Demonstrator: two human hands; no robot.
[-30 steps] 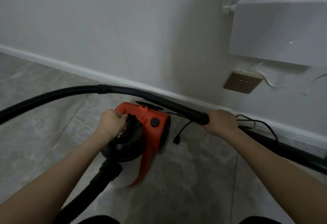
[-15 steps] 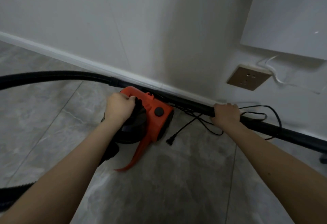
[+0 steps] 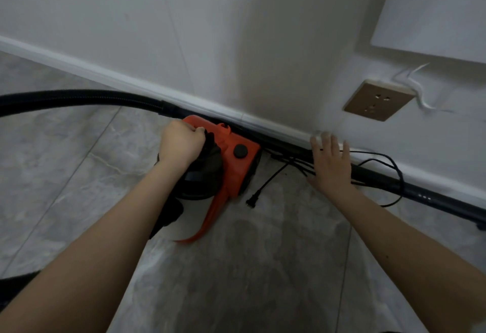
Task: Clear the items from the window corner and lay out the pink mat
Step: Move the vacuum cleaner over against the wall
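An orange and black vacuum cleaner (image 3: pixel 234 159) sits on the grey floor against the white skirting board. My left hand (image 3: pixel 181 143) grips its handle at the top. Its black hose (image 3: pixel 79 100) curves off to the left, and the rigid black tube (image 3: pixel 410 188) lies along the foot of the wall to the right. My right hand (image 3: pixel 330 164) lies over that tube with fingers straight and spread, fingertips near the skirting. The black power cord (image 3: pixel 381 172) is looped by the tube, its plug (image 3: pixel 251 202) on the floor. No pink mat is in view.
A brass-coloured wall socket (image 3: pixel 378 100) sits low on the white wall at the right, with a white cable (image 3: pixel 418 88) beside it and a white panel (image 3: pixel 434 9) above. Grey tiled floor (image 3: pixel 249 267) stretches toward me.
The vacuum cleaner and its tube have come down against the skirting board. My right hand has let go of the tube and now lies flat over it. My left hand still grips the handle.
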